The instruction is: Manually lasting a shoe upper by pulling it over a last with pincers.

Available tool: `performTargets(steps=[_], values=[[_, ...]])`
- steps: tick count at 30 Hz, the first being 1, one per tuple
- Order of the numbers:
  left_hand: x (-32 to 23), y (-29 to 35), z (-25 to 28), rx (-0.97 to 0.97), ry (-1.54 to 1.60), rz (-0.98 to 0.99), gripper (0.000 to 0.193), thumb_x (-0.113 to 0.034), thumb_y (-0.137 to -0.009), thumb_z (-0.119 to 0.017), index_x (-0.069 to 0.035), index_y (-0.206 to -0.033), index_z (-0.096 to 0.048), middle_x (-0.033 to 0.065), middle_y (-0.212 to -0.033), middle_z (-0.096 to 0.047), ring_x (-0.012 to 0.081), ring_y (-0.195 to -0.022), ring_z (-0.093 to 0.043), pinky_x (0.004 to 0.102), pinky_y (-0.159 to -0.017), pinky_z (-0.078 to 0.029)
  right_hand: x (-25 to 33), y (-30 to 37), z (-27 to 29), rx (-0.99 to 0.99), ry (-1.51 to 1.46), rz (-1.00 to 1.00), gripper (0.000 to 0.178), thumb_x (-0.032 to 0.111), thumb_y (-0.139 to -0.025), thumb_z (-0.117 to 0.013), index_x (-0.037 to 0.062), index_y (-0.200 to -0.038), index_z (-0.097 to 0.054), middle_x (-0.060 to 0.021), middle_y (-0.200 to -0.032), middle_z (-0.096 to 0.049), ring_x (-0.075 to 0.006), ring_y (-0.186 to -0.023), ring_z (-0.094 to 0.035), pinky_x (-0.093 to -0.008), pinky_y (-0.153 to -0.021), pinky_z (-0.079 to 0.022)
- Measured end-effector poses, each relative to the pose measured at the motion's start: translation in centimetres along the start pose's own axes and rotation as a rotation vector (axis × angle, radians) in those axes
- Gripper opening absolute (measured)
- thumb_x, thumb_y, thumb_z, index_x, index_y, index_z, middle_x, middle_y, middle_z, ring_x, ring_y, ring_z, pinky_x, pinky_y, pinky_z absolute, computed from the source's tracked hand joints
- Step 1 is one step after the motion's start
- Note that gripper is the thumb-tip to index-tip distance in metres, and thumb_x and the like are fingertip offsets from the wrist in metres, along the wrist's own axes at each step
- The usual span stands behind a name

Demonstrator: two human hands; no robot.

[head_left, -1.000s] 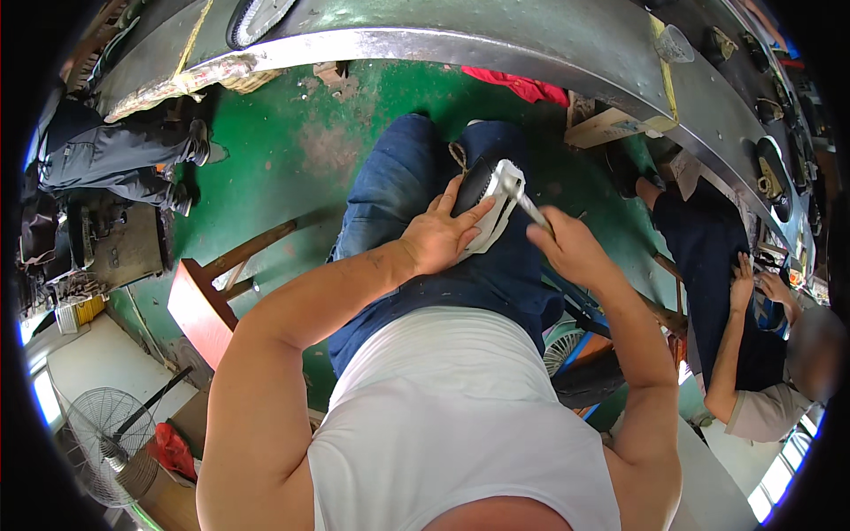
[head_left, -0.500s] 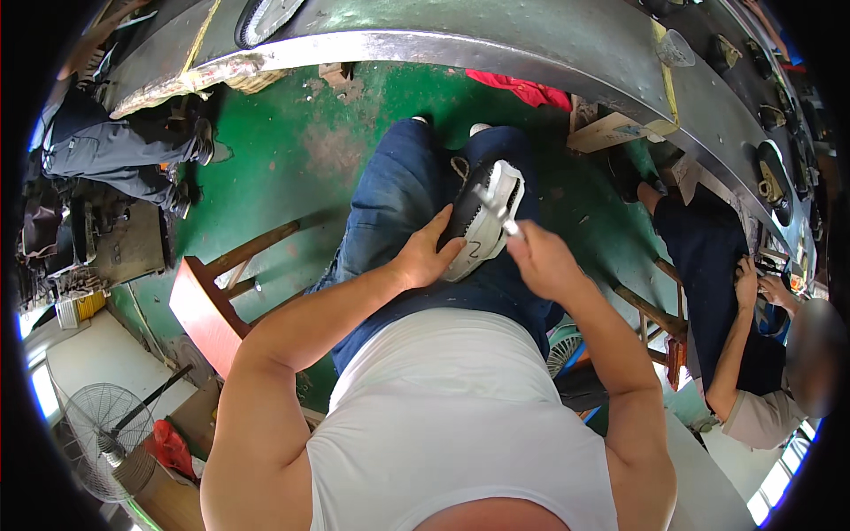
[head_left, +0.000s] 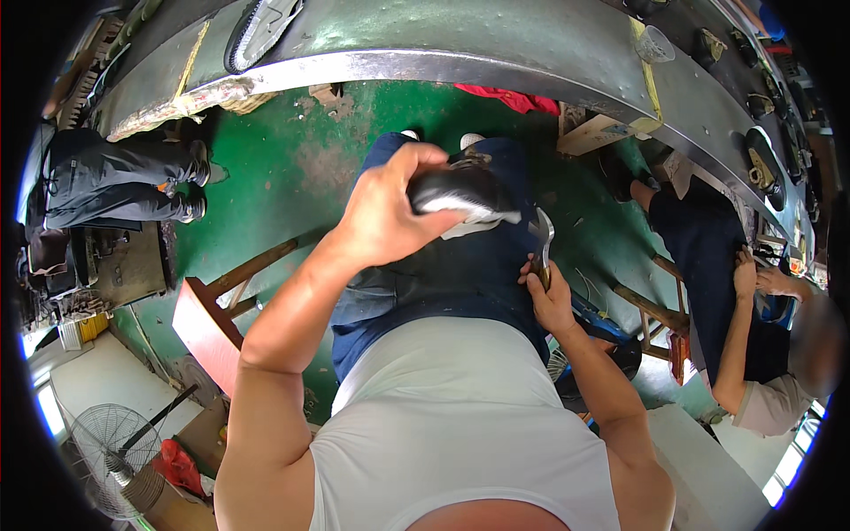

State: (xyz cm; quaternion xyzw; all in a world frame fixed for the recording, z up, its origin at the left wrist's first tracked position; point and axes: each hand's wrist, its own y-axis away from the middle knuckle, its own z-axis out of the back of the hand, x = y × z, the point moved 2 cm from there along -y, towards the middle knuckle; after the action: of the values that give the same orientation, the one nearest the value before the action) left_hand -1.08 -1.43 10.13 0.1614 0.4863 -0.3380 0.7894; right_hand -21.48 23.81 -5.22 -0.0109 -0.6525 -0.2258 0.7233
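Observation:
My left hand (head_left: 381, 212) grips a black shoe (head_left: 452, 190) from its left end, thumb below and fingers over the top. The shoe is held above my thighs, its dark upper facing up and a whitish underside edge showing along the bottom; it is slightly blurred. To its right, apart from the shoe, my right hand (head_left: 549, 292) is closed around the handle of a hammer (head_left: 544, 232). The hammer's curved silver metal head points away from me, and part of the handle is hidden by my fingers.
A metal-topped bench (head_left: 425, 66) curves across the far side, with a shoe sole (head_left: 263, 34) and a clear cup (head_left: 655, 44) on it. A wooden stool (head_left: 208, 323) stands left. Another person (head_left: 699, 239) sits at right. A fan (head_left: 115, 451) stands lower left.
My left hand has lifted the shoe from my lap and turned it, so its dark upper now shows instead of the pale underside. My right hand has drawn back with the hammer, away from the shoe.

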Motion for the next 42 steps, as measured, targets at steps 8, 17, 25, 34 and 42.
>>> performTargets(steps=[8, 17, 25, 34, 42], values=[[8.8, -4.7, -8.2, 0.241, 0.094, 0.574, 0.065, -0.057, -0.098, -0.053, 0.005, -0.105, -0.068, 0.0166, -0.094, -0.072, 0.0241, -0.089, -0.069, 0.0374, -0.079, -0.053, 6.3, -2.1, 1.8, 0.267, 0.297, -0.149, 0.033, 0.017, -0.096, -0.06, 0.0, -0.124, -0.057, -0.0141, -0.088, -0.068, -0.0195, -0.085, -0.067, -0.0325, -0.079, -0.051], [11.9, 4.4, -12.6, 0.072, 1.069, 0.752, 0.051, -0.039, -0.109, -0.029, -0.001, -0.136, -0.051, 0.0118, -0.121, -0.064, 0.0212, -0.109, -0.062, 0.0351, -0.097, -0.049, 10.4, -4.2, 0.1, 0.517, 0.573, 0.119, 0.048, 0.016, -0.091, -0.062, -0.0046, -0.133, -0.051, -0.0285, -0.112, -0.064, -0.0411, -0.105, -0.063, -0.0415, -0.091, -0.05], [11.6, 6.5, -13.1, 0.035, 0.621, 0.494, 0.053, -0.038, -0.11, -0.023, -0.003, -0.147, -0.038, 0.0125, -0.135, -0.055, 0.0197, -0.121, -0.053, 0.0339, -0.106, -0.042, 17.0, -9.0, -2.1, 0.914, 0.953, -0.316, 0.033, 0.023, -0.094, -0.06, -0.0056, -0.109, -0.058, -0.0238, -0.09, -0.066, -0.0393, -0.085, -0.066, -0.0457, -0.076, -0.051], [12.1, 5.4, -11.9, 0.069, 1.095, 0.735, 0.073, -0.05, -0.102, -0.049, -0.008, -0.156, -0.023, 0.0109, -0.143, -0.047, 0.0226, -0.13, -0.047, 0.0383, -0.11, -0.039, 6.6, -4.9, -6.1, 0.372, 0.561, -0.063, 0.03, 0.025, -0.094, -0.061, -0.0049, -0.095, -0.059, -0.0274, -0.084, -0.064, -0.0481, -0.082, -0.062, -0.0516, -0.075, -0.049], [10.6, 4.2, -11.8, 0.094, 1.127, 0.778, 0.07, -0.037, -0.1, -0.059, -0.007, -0.154, -0.028, 0.011, -0.136, -0.054, 0.0217, -0.123, -0.053, 0.0372, -0.105, -0.044, 4.5, -5.5, -3.6, 0.594, -0.167, -0.646, 0.028, 0.029, -0.097, -0.064, 0.0016, -0.105, -0.061, -0.0047, -0.083, -0.063, -0.0117, -0.069, -0.06, -0.0195, -0.045, -0.037]])
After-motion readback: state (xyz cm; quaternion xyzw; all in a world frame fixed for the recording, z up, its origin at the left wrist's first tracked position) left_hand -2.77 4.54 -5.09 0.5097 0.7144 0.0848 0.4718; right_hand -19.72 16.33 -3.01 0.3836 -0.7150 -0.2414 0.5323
